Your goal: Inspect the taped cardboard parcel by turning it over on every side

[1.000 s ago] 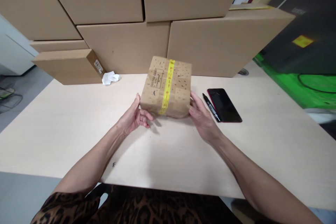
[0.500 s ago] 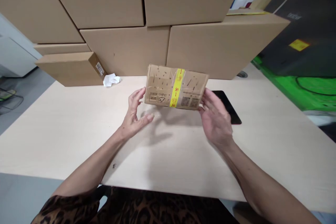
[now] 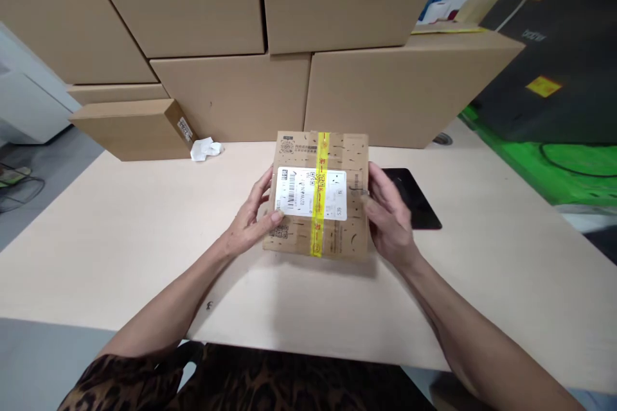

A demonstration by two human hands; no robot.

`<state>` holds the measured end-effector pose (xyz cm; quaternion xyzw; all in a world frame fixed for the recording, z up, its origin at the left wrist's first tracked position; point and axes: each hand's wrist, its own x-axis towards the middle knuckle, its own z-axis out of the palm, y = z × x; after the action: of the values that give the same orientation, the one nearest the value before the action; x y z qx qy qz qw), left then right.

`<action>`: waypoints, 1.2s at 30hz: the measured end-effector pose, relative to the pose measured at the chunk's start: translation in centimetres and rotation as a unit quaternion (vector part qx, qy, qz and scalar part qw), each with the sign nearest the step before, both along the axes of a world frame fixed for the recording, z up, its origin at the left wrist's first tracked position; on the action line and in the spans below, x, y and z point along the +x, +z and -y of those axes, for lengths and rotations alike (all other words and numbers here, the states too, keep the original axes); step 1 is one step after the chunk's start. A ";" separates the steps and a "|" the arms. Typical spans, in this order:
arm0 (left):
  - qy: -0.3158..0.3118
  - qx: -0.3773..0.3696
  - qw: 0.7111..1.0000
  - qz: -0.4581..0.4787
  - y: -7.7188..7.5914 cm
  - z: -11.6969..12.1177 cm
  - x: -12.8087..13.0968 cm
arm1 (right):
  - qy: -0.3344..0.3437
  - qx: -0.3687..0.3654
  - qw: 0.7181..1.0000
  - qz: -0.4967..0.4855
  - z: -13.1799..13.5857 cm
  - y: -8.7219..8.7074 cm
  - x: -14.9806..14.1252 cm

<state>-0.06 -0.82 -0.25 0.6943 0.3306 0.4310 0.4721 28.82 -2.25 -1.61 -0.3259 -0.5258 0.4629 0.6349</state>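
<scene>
Between my two hands is a small brown cardboard box [image 3: 354, 231], its broad face turned up toward me. A strip of yellow tape [image 3: 318, 237] runs down it, crossing a white shipping label [image 3: 299, 196]. My left hand [image 3: 253, 218] grips the left side, thumb on the face near the label's lower corner. On the opposite side my right hand [image 3: 390, 218] holds the edge, thumb at the front, other fingers partly hidden along the side. A shadow falls on the table beneath the box.
Large cardboard boxes [image 3: 231, 99] are stacked along the table's [image 3: 144, 257] back. A flatter box [image 3: 125, 131] and crumpled white paper [image 3: 205, 149] lie at the back left. A black tablet-like object [image 3: 417, 199] lies beside my right hand. A green surface [image 3: 573, 173] and dark case are at right.
The small box has turned, so its labelled broad face shows instead of a narrow side. My left hand has closed onto its left edge, thumb now on the face.
</scene>
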 end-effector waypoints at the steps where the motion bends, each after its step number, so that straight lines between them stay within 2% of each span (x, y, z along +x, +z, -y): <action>1: -0.005 -0.027 1.000 -0.008 -0.2 -0.1 0.0 | 0.006 -0.042 0.999 -0.005 -0.3 -0.2 -0.1; 4: -0.021 -0.070 0.996 -0.047 -0.8 -0.5 -0.3 | 0.014 -0.156 0.987 -0.034 -1.0 -0.5 -0.2; 6: -0.058 -0.070 0.994 -0.067 -1.2 -0.8 -0.7 | 0.011 -0.196 0.978 -0.068 -1.2 -0.4 -0.4; 9: -0.145 -0.020 0.983 -0.109 -1.4 -1.2 -1.3 | 0.013 -0.225 0.966 -0.126 -1.2 0.0 -0.7; 11: -0.171 0.035 0.974 -0.147 -1.3 -1.3 -1.5 | 0.023 -0.249 0.957 -0.149 -1.1 0.6 -0.8; 15: -0.145 0.120 0.964 -0.187 -1.2 -1.0 -1.1 | 0.025 -0.275 0.946 -0.172 -1.1 1.6 -0.6; 19: -0.075 0.151 0.975 -0.144 -1.3 0.1 -0.1 | 0.029 -0.256 0.951 -0.173 -1.1 2.0 -0.2; 21: -0.024 0.114 0.989 -0.087 -1.1 0.6 0.3 | 0.028 -0.214 0.967 -0.137 -1.0 1.8 -0.1; 23: 0.021 0.030 0.999 0.001 -0.4 0.9 0.6 | 0.035 -0.160 0.983 -0.079 -0.6 1.5 -0.3; 25: 0.054 -0.062 0.992 0.100 0.7 0.8 0.7 | 0.053 -0.101 0.993 -0.025 -0.1 1.1 -0.5; 28: 0.083 -0.159 0.964 0.199 2.3 0.2 0.5 | 0.055 -0.010 0.998 0.032 1.1 0.7 -0.6; 31: 0.044 -0.259 0.934 0.243 2.7 -0.2 0.3 | -0.003 0.091 0.987 0.131 2.1 1.2 -0.1; 34: -0.056 -0.377 0.892 0.242 2.1 -0.3 0.2 | -0.054 0.192 0.952 0.234 2.5 2.1 0.6; 36: -0.099 -0.415 0.876 0.224 1.7 -0.5 0.0 | -0.079 0.229 0.932 0.269 2.5 2.6 0.9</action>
<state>-0.01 -0.36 1.43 0.3482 0.2942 0.3492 0.8187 29.76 -4.72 1.01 -0.3244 -0.7412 0.1737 0.5614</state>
